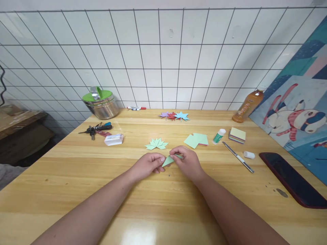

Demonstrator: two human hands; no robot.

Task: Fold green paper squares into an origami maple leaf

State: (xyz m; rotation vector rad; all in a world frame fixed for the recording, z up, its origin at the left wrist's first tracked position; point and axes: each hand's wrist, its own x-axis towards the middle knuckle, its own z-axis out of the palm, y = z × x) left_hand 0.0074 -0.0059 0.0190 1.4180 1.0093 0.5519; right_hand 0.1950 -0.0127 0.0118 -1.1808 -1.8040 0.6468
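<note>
A small folded piece of green paper (168,160) is held between my two hands, just above the wooden table. My left hand (150,162) pinches its left end between thumb and fingers. On the other side, my right hand (187,161) grips the upper right part, its thumb and index finger closed on the paper. Just beyond my hands lies a green folded-paper leaf (156,144) with pointed tips. Loose green paper squares (196,140) overlap one another, a little past my right hand.
Right: an uncapped glue stick (219,136), its white cap (249,155), a pen-like cutter (238,157), sticky notes (237,134), a phone (293,178), a bottle (248,105). Left: keys (95,129), a small white box (113,140), a green-lidded pot (102,108). Paper leaves (181,116) and a marker (136,108) lie at the back.
</note>
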